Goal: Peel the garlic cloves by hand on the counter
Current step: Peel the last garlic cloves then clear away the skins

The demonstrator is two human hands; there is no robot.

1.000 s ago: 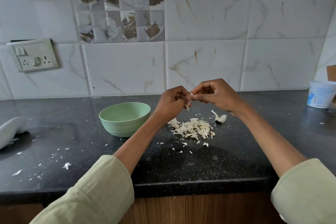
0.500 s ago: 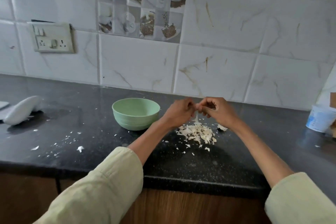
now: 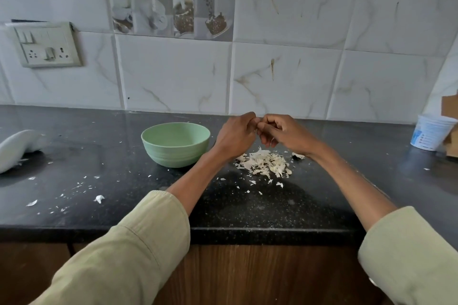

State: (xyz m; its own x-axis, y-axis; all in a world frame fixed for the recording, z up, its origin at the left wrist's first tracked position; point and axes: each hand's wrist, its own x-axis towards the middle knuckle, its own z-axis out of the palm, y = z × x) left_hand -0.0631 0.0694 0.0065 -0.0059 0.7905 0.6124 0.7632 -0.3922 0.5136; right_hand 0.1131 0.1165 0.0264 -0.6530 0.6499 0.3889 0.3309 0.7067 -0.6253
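My left hand (image 3: 235, 137) and my right hand (image 3: 285, 135) meet fingertip to fingertip above the black counter (image 3: 247, 208). Both have their fingers curled, pinching a small garlic clove between them; the clove itself is almost wholly hidden by the fingers. Straight below the hands lies a heap of pale garlic skins (image 3: 266, 163). A light green bowl (image 3: 175, 147) stands on the counter just left of my left wrist; its inside shows nothing I can make out.
A white object (image 3: 14, 147) lies at the far left of the counter, with scattered skin flakes (image 3: 99, 198) near it. A white plastic tub (image 3: 430, 132) and a cardboard box (image 3: 449, 129) stand at the far right. The tiled wall carries a switch plate (image 3: 47, 44).
The camera has shifted, so the scene sits lower and then more level in view. Both hands stay joined on the clove above the skin heap, fingers working closer together.
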